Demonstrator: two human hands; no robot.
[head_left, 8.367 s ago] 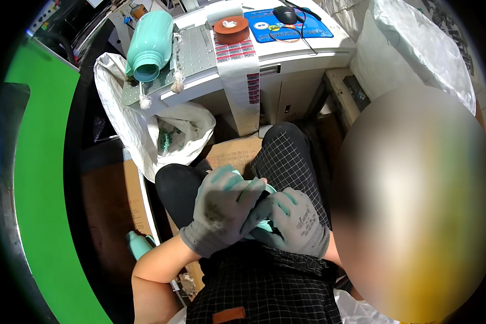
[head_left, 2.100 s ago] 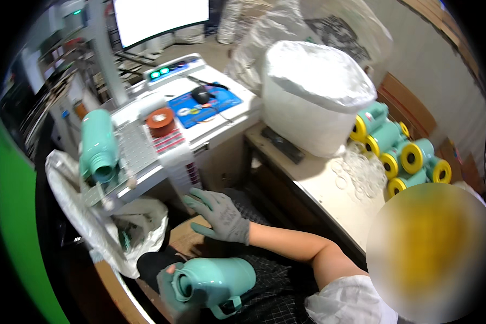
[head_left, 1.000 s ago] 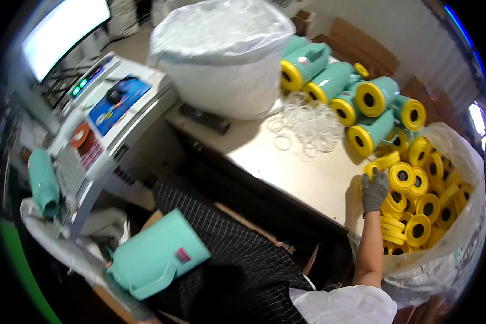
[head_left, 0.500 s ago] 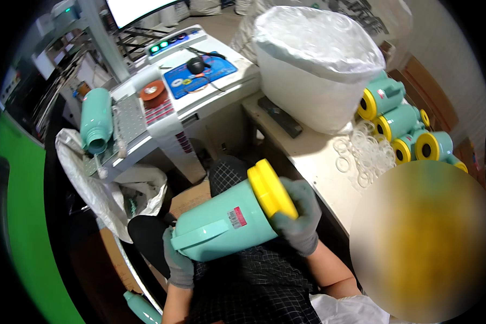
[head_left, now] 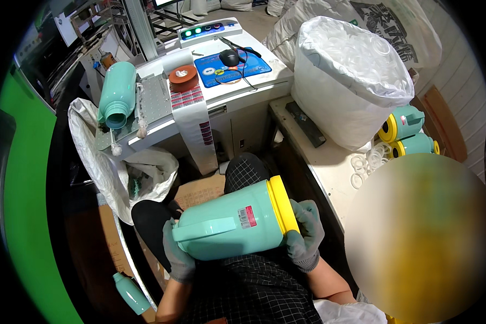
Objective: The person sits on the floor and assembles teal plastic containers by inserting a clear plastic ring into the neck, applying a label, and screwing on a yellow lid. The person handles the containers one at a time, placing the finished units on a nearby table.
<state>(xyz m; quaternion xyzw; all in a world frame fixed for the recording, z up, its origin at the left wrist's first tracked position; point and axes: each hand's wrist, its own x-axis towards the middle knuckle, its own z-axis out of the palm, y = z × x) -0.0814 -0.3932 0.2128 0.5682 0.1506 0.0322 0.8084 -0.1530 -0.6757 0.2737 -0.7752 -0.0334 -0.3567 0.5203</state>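
Presently, turquoise jug (head_left: 221,240) lies on its side over the lap, yellow cap (head_left: 282,204) on its right end, set slightly higher than the left end. Whether it rests on the thighs: cannot tell.

Left hand (head_left: 177,251), gloved, clamped round the jug's narrower left end, just below the handle (head_left: 205,230); some fingers hidden behind. Right hand (head_left: 306,236), also gloved, curled on the yellow cap, thumb at its lower edge, fingers against the end face. Label (head_left: 247,217), red and white, faces up on the jug's side.

Ahead, on the white bench (head_left: 275,69): turquoise bottle (head_left: 120,86) lying, open mouth toward the wearer; brown roll (head_left: 183,80); black mouse (head_left: 229,58) on a blue mat (head_left: 256,69). To the right, side bench (head_left: 335,189) bears a white sack (head_left: 335,92) filled with clear rings, loose rings (head_left: 357,180) near it. Blurred oval hides the far right.
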